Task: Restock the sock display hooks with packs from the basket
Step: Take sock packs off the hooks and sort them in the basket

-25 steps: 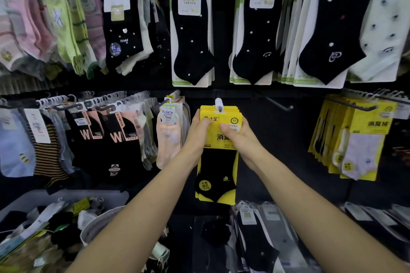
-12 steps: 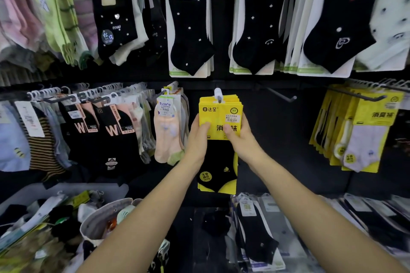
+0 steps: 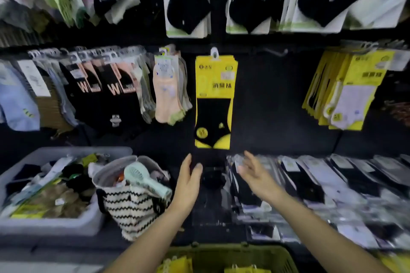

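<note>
**Both hands free, next pack down in the basket**

At far left, a grey plastic bin (image 3: pixel 66 225) of loose socks. Next to it, a black-and-white zigzag woven bag (image 3: pixel 133 208) with a mint-green handheld fan (image 3: pixel 144 180) lying across its mouth. Just right of the bag, the left hand (image 3: pixel 188 184): open, fingers straight and pointing up toward the display, holding nothing. Above and between the hands, a stack of yellow card packs of black socks (image 3: pixel 214 95) hanging from the display, long axis vertical, clear of both hands. Then the right hand (image 3: pixel 255 173): spread wide, blurred, likewise holding nothing. Farther right, what looks like a bare hook (image 3: pixel 275 52), then a row of yellow packs of white socks (image 3: pixel 346 91).

For the coming reach, down and back toward the body: the olive-green plastic basket (image 3: pixel 221 255) at the bottom edge, below both wrists, between the two forearms. Inside, spare yellow packs (image 3: pixel 175 265), showing only top edges, so long axis not readable. One cluster just beside the left forearm, so probably a shorter pull-back for the left hand. Another near the middle, seemingly within reach of either hand.
</note>
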{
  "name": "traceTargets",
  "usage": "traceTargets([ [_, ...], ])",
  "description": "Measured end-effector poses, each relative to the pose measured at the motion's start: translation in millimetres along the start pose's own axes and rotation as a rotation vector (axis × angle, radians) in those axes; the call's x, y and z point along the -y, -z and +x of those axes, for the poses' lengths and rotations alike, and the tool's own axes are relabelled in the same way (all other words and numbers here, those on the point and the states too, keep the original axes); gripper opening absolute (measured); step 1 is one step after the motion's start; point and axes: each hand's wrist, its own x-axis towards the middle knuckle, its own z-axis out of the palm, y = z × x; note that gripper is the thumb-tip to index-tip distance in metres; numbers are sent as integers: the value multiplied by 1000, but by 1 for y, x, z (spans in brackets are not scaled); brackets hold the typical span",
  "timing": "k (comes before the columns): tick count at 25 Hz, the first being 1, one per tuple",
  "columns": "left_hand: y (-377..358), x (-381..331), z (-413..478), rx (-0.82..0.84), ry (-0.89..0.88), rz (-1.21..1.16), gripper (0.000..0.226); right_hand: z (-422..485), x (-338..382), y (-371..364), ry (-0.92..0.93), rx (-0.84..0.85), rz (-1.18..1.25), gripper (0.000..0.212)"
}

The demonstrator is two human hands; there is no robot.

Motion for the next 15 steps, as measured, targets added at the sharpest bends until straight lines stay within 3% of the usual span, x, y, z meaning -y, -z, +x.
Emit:
traceTargets([
  [4,-15,110,-80,194,221,167,55,-62,-107,-23,-292,82,-87,54],
  [7,-33,167,-127,252,331,263,48,-100,-177,-38,-441,153,-286,46],
  [9,-42,196,-147,283,424,302,46,-122,-217,-43,-502,309,-496,35],
  [11,-44,214,-163,380,463,396,43,-140,-238,-46,-563,574,-666,30],
  [13,-48,221,-179,568,519,411,40,-152,-244,-46,-643,793,-723,47],
  [15,-57,219,-191,765,561,431,45,-157,-241,-45,-694,890,-747,60],
])
